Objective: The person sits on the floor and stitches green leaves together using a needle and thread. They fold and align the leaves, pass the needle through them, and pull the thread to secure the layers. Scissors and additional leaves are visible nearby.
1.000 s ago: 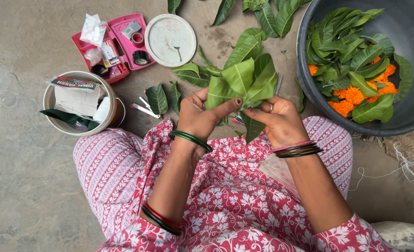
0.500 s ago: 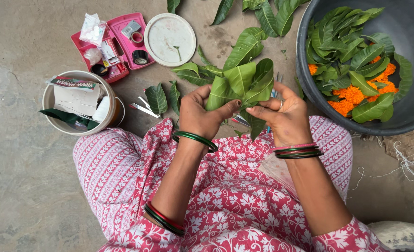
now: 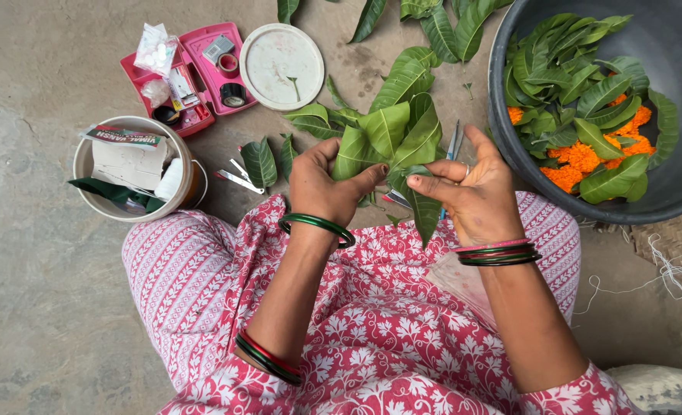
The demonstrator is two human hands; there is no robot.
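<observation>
Your left hand [image 3: 321,184]: palm down, thumb and fingers pinching the fanned bunch of glossy green leaves [image 3: 391,138] | your right hand [image 3: 471,192]: fingers curled, pinching its lower leaf | bunch: raised over your lap, beside the dark round tub [image 3: 663,201]

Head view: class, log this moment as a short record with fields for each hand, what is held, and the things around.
Left hand: pinches the bunch of green leaves at its base
Right hand: grips the same bunch from the other side, fingers partly spread
Basin: dark, right of the hands, holds leaves and orange flowers
Bucket: pale, left, stuffed with packets
Pink box: open, small items inside
Round lid: white, on the floor
</observation>
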